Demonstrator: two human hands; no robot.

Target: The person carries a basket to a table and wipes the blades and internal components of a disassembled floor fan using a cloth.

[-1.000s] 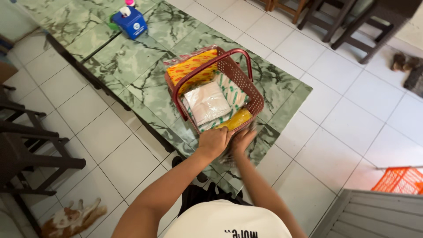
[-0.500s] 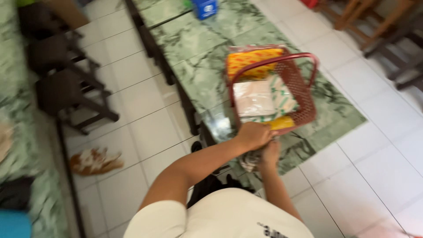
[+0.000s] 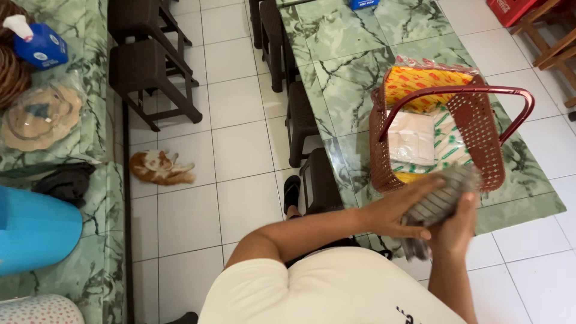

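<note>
Two packets [image 3: 427, 139] fill the red basket [image 3: 480, 114]; hands hold grey cloth [image 3: 441, 201].

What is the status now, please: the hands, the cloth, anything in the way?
Left hand and right hand both grip grey striped cloth. Cloth held above table edge, beside red basket. Nothing between cloth and basket.

White floor tiles [image 3: 240, 150], green marble tables [image 3: 354, 66], dark stools [image 3: 150, 66].
</note>
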